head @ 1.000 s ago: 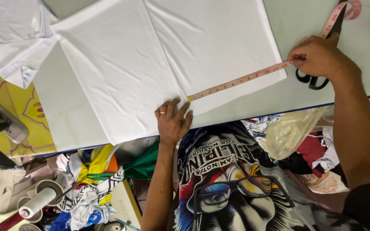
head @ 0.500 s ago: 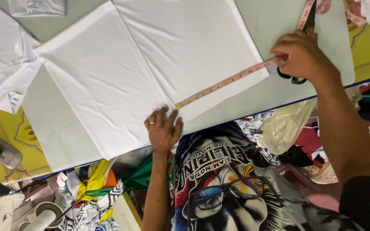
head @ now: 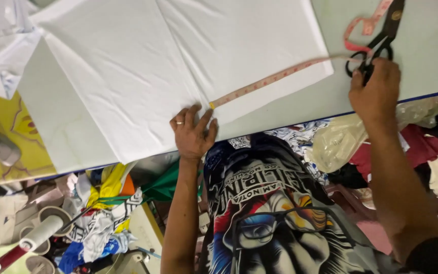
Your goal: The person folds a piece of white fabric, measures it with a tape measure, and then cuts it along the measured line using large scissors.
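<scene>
Head view: left hand (head: pixel 193 133) pins the tape (head: pixel 275 77) flat on cloth (head: pixel 178 66); right hand (head: pixel 376 91) closes, seemingly on the scissors (head: pixel 376 48). Slack tape may shift.

one view only, from a camera worn on the person's head, looking steeply down and close. the desk (head: pixel 422 56) fills the upper half of the frame, its near edge running across the middle; the person's own chest and arms fill the lower half.
</scene>
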